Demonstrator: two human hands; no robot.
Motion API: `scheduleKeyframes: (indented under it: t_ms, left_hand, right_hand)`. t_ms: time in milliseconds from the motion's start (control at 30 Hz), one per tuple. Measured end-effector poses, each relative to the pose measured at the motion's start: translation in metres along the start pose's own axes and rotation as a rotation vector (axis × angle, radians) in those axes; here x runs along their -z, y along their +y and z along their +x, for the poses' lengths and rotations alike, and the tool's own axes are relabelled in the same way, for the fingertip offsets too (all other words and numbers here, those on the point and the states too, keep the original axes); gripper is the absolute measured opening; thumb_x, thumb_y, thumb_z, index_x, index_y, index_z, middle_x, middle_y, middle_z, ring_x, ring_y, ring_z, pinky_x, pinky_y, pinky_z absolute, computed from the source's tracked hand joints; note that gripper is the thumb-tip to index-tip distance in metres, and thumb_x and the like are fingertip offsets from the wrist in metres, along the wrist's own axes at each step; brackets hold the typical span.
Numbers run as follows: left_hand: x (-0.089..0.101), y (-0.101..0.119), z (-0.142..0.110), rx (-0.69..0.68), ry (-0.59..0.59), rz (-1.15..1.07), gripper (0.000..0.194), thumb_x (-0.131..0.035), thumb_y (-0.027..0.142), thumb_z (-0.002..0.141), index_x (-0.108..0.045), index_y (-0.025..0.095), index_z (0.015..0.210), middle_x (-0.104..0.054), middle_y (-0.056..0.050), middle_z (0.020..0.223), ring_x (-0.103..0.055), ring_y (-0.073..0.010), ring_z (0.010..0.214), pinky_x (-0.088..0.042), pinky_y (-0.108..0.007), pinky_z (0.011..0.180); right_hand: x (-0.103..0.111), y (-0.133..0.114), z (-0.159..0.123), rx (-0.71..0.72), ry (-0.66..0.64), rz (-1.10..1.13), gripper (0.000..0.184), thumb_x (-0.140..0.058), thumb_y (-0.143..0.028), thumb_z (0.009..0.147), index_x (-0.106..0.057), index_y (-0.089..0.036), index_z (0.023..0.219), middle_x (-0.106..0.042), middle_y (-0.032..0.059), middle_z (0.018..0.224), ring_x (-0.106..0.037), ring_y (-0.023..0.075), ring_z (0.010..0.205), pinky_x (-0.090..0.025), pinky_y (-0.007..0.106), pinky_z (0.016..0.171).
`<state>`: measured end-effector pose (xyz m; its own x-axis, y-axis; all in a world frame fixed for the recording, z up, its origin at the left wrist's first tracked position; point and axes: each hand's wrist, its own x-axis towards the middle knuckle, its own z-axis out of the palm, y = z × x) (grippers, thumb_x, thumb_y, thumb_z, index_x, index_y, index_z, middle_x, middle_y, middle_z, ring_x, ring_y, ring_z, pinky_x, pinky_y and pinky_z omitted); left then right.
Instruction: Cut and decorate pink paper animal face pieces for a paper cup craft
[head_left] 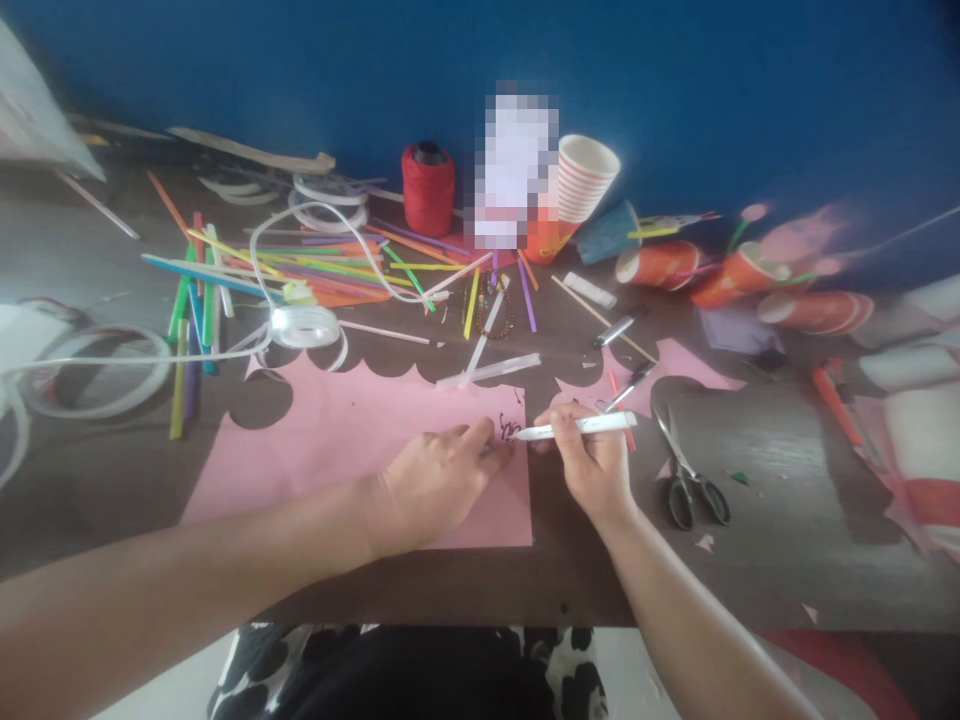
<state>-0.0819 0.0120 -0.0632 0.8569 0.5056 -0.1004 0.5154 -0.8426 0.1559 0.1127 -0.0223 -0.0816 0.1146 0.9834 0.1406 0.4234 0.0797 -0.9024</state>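
Observation:
A sheet of pink paper point(300, 450) with scalloped cut-outs along its far edge lies on the table before me. My left hand point(439, 480) rests on it with fingers curled in; what they hold, if anything, is hidden. Between the thumb and fingers of my right hand point(596, 470) is a white marker point(592, 427), its tip touching the paper's right edge. Small black drawn lines point(510, 428) show at that tip, beside my left fingertips. Scissors point(686, 475) with black handles lie right of my right hand, blades apart.
Colored sticks point(322, 265) and a lit white ring-shaped coil point(304, 325) with a white cable lie beyond the paper. At the back stand a red thread spool point(428, 190) and a striped paper cup point(587, 180). Pink scraps point(694, 365) and a red-handled cutter point(836, 395) are at right.

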Motion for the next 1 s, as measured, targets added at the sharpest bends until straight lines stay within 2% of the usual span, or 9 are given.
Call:
scheduleKeyframes:
  t_ms: [200,433,1000]
  left_hand:
    - [0.0004,-0.0005,0.0,0.003,-0.006,0.005,0.041,-0.039,0.007,0.083,-0.051,0.018,0.12,-0.052,-0.008,0.098,-0.06,-0.0162,0.073,-0.051,-0.027,0.055]
    - [0.0014,-0.0002,0.0005,0.016,-0.027,-0.035,0.039,-0.038,0.008,0.084,-0.052,0.018,0.119,-0.052,-0.008,0.098,-0.061,-0.0176,0.075,-0.053,-0.03,0.058]
    - [0.0045,-0.0063,0.0009,0.035,-0.014,-0.123,0.041,-0.039,0.009,0.083,-0.053,0.023,0.119,-0.049,-0.005,0.093,-0.059,-0.0155,0.071,-0.05,-0.027,0.057]
  right_hand:
    - [-0.0005,-0.0008,0.0001,-0.001,-0.041,0.003,0.022,-0.048,-0.03,0.09,-0.061,-0.017,0.078,-0.065,0.0033,0.07,-0.062,0.0145,0.061,-0.047,0.026,0.058]
    - [-0.0009,-0.0024,0.0014,0.013,-0.062,-0.036,0.022,-0.048,-0.03,0.09,-0.06,-0.017,0.077,-0.062,0.0013,0.065,-0.059,0.0128,0.058,-0.045,0.025,0.057]
    - [-0.0007,-0.0023,0.0012,0.007,-0.045,-0.064,0.022,-0.048,-0.031,0.09,-0.061,-0.018,0.08,-0.063,0.0012,0.064,-0.06,0.0143,0.06,-0.046,0.026,0.059]
